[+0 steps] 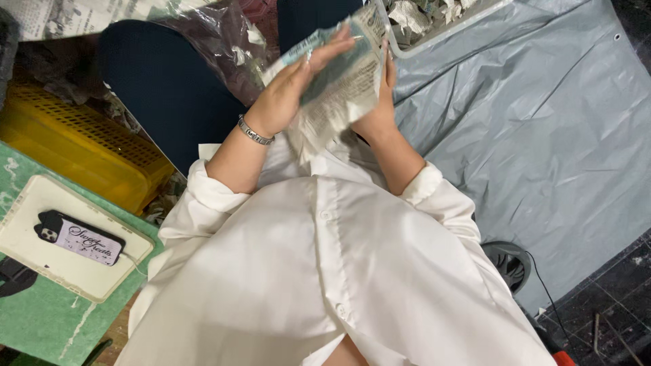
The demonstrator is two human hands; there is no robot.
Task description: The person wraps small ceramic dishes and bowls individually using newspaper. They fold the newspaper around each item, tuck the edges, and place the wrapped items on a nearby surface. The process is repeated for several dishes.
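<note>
A crumpled sheet of newspaper (342,85) is pressed between my two hands above my lap. My left hand (288,91), with a metal bracelet at the wrist, lies flat on the near face of the paper with its fingers stretched out. My right hand (381,102) backs the paper from the other side and is mostly hidden by it. I wear a white shirt (325,271) with rolled sleeves and dark trousers (163,88).
A white basket (444,27) of crumpled paper stands at the top on a grey tarp (536,135). A yellow crate (74,139) sits left, with a clear plastic bag (217,37) beyond my knee. A phone (78,237) lies on a cream tray (27,254) over a green mat (34,318).
</note>
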